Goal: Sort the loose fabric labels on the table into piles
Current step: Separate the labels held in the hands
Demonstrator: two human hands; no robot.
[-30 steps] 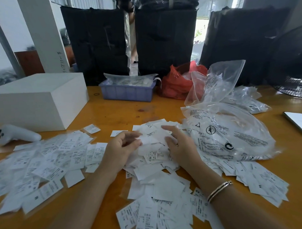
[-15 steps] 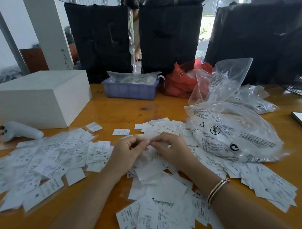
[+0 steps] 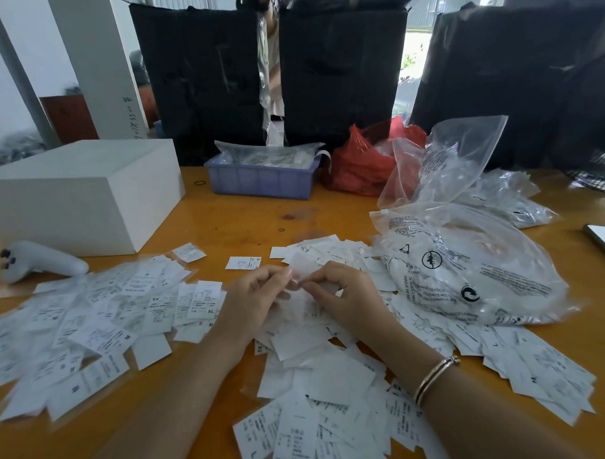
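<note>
White fabric labels (image 3: 316, 376) cover the orange table (image 3: 246, 217), a thick heap in the middle under the person's arms and a flatter spread (image 3: 102, 322) off to the left, some showing size letters such as XL and M. Both hands meet just above the middle heap: the left hand (image 3: 252, 299) and right hand (image 3: 344, 296) have their fingertips curled together, pinching what looks like one thin label (image 3: 304, 267) between them. I judge this the picking and reading step, one label being singled out or peeled from another. The next move calls for reading its size and laying it on the matching pile, probably leftward, without dragging neighbours along. Printed clear plastic bags (image 3: 467, 268) lie right of the heap, touching it.
</note>
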